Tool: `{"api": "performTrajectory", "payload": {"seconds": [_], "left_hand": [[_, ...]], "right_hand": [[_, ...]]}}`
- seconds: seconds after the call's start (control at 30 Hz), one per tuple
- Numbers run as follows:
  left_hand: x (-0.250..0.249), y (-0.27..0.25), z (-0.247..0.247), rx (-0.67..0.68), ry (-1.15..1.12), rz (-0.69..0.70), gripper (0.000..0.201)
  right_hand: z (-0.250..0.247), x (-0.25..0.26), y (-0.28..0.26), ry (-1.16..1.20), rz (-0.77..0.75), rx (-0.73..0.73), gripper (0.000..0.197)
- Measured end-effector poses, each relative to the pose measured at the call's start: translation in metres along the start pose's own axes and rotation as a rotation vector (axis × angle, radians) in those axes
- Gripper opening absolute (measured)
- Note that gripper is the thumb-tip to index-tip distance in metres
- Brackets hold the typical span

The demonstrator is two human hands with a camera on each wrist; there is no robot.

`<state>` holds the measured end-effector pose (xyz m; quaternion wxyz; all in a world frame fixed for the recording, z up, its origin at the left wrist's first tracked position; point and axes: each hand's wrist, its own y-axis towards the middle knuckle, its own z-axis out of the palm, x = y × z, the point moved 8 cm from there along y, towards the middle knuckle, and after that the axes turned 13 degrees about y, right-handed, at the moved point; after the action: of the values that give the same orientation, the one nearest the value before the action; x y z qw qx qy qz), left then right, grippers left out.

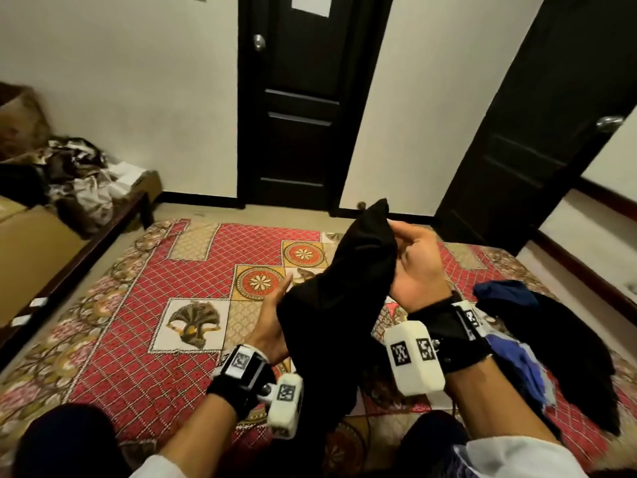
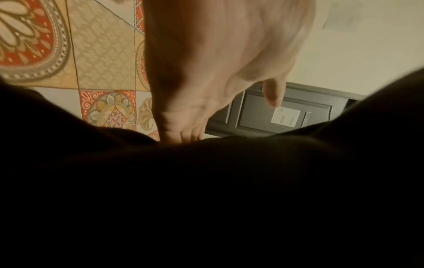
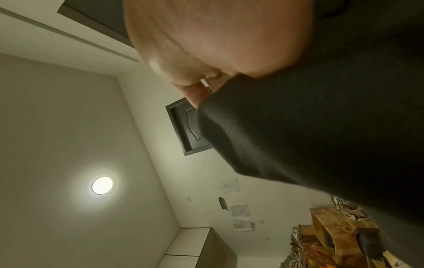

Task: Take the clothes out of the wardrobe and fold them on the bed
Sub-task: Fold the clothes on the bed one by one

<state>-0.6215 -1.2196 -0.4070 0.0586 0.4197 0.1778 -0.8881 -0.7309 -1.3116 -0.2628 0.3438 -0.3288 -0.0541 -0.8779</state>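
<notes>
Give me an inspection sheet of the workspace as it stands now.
Surface: bed with red patterned quilt.
Job's things: black fabric garment held up above the quilt; dark and blue heap of clothes lying unfolded on the quilt's right side.
Clutter: crumpled brown-and-white fabrics on a low bench.
Hands: left hand grips the garment's lower part; right hand grips its upper part.
Cables: nothing seen.
Surroundings: two dark wooden doors, cream wall.

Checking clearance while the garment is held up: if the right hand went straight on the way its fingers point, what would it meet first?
Probably only the black garment that the right hand already pinches; depth beyond it is unclear.
</notes>
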Motion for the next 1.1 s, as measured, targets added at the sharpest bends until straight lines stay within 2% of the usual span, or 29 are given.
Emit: {"api": "performTrajectory", "payload": {"seconds": [0.03, 0.1, 0.13, 0.2, 0.23, 0.3, 0.37, 0.47, 0.53, 0.63, 0.7, 0.8, 0.97, 1.1], "left_hand": [[-0.004, 0.002, 0.0, 0.006, -0.007, 0.006, 0.035], [-0.004, 0.01, -0.015, 0.016, 0.069, -0.019, 0.032], [-0.006, 0.014, -0.02, 0.014, 0.174, -0.024, 0.037], [-0.013, 0.013, -0.017, 0.015, 0.434, -0.02, 0.056], [-0.018, 0.013, -0.013, 0.015, 0.554, 0.0, 0.058], [-0.032, 0.013, -0.01, -0.049, 0.741, 0.087, 0.072], [-0.054, 0.004, 0.002, -0.055, 0.814, 0.25, 0.084], [-0.086, -0.018, 0.042, 0.125, 0.909, 0.454, 0.085], [-0.101, -0.029, 0.066, 0.283, 0.907, 0.449, 0.073], [-0.123, -0.034, 0.087, 0.411, 1.005, 0.41, 0.064], [-0.129, -0.028, 0.089, 0.427, 1.126, 0.371, 0.069], [-0.13, -0.012, 0.076, 0.337, 1.263, 0.301, 0.077], [-0.127, -0.001, 0.059, 0.279, 1.127, 0.228, 0.056], [-0.158, -0.013, 0.07, 0.194, 0.861, 0.407, 0.042]], "right_hand": [[0.001, 0.0, -0.002, -0.022, -0.003, 0.016, 0.031], [0.002, 0.001, -0.006, -0.027, 0.017, 0.044, 0.021], [0.006, 0.0, -0.008, -0.031, 0.048, 0.076, 0.026], [0.008, -0.006, -0.01, -0.082, 0.124, 0.121, 0.052], [0.011, -0.008, -0.014, -0.12, 0.134, 0.149, 0.054], [0.016, -0.011, -0.018, -0.225, 0.148, 0.225, 0.048], [0.024, -0.016, -0.026, -0.377, 0.17, 0.327, 0.044], [0.042, -0.013, -0.036, -0.634, 0.122, 0.466, 0.039], [0.056, -0.009, -0.045, -0.671, 0.115, 0.562, 0.043], [0.068, 0.009, -0.051, -0.714, 0.06, 0.583, 0.027], [0.074, 0.026, -0.052, -0.766, -0.004, 0.559, 0.026], [0.087, 0.05, -0.06, -0.774, -0.07, 0.57, 0.023], [0.123, 0.091, -0.079, -0.759, -0.215, 0.586, 0.027], [0.139, 0.119, -0.087, -0.757, -0.34, 0.523, 0.028]]}}
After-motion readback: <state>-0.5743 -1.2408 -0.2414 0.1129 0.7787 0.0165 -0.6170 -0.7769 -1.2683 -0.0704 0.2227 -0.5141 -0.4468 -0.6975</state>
